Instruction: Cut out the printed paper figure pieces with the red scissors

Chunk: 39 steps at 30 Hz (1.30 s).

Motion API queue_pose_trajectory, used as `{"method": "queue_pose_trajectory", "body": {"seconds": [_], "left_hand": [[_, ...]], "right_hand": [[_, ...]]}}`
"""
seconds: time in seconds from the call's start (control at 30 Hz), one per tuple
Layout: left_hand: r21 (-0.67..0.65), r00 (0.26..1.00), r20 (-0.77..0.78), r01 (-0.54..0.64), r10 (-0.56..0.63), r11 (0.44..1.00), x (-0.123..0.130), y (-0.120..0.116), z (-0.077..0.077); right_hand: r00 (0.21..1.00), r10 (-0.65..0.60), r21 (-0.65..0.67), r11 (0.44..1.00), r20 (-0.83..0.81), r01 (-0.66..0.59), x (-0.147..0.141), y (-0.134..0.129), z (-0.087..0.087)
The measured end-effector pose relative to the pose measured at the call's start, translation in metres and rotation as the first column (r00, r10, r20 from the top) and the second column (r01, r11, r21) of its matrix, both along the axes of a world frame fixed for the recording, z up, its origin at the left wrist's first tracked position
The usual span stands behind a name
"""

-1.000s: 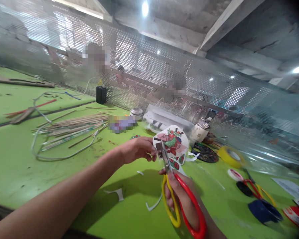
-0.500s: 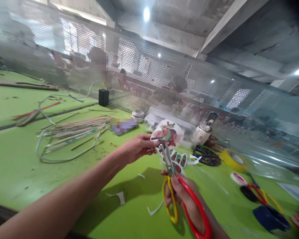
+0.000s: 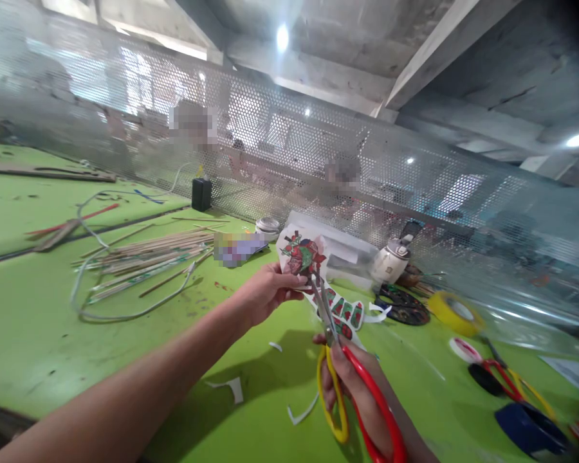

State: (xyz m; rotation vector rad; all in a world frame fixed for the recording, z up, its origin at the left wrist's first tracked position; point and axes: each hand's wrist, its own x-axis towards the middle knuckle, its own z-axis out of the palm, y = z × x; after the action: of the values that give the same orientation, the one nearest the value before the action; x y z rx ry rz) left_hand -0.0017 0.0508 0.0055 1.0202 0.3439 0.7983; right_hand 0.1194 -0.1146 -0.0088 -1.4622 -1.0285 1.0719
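Pinched between the thumb and fingers of my left hand (image 3: 277, 286) is a white paper cutout (image 3: 303, 254) printed with a red and green figure. My right hand (image 3: 361, 386) is closed in the loops of a pair of scissors (image 3: 329, 315) with one red and one yellow handle. The slightly parted blades reach up to the lower edge of the paper, beside my left thumb. Below and behind them, a sheet of red and green printed pieces (image 3: 350, 315) lies on the green table (image 3: 251, 424). White paper scraps (image 3: 234, 388) are scattered in front.
Bamboo sticks (image 3: 149, 257) and a looped cable (image 3: 74, 296) lie left. A white jug (image 3: 390, 260), dark palette (image 3: 403, 303), yellow tape roll (image 3: 456, 313), blue tape roll (image 3: 531, 427) and second scissors (image 3: 506, 379) are right. A perforated screen (image 3: 280, 148) stands behind; people show through it.
The paper cutout has turned and shifted left in my left hand, its printed face now more fully toward me. My right hand keeps the scissors at nearly the same place.
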Motion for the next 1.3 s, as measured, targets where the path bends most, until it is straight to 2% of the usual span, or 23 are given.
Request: {"method": "queue_pose_trajectory", "body": {"seconds": [0.47,0.7,0.93,1.3], "left_hand": [[-0.060,1.000,0.013,0.024,-0.023,0.998,0.001,-0.001,-0.001],[-0.075,0.996,0.045,0.081,-0.078,0.994,0.010,-0.019,-0.007],[-0.064,0.990,0.095,0.114,-0.108,0.991,0.013,-0.032,-0.003],[-0.082,0.992,0.083,0.107,-0.100,0.991,0.013,-0.033,-0.001]], "right_hand": [[1.000,-0.021,-0.009,1.000,0.019,0.021,0.002,0.005,-0.015],[0.999,-0.040,0.097,0.995,0.024,0.038,0.006,0.006,-0.024],[0.994,-0.073,0.083,0.994,0.086,0.066,0.007,0.004,-0.018],[0.988,-0.048,0.128,0.991,0.148,0.029,0.008,0.003,-0.016]]}}
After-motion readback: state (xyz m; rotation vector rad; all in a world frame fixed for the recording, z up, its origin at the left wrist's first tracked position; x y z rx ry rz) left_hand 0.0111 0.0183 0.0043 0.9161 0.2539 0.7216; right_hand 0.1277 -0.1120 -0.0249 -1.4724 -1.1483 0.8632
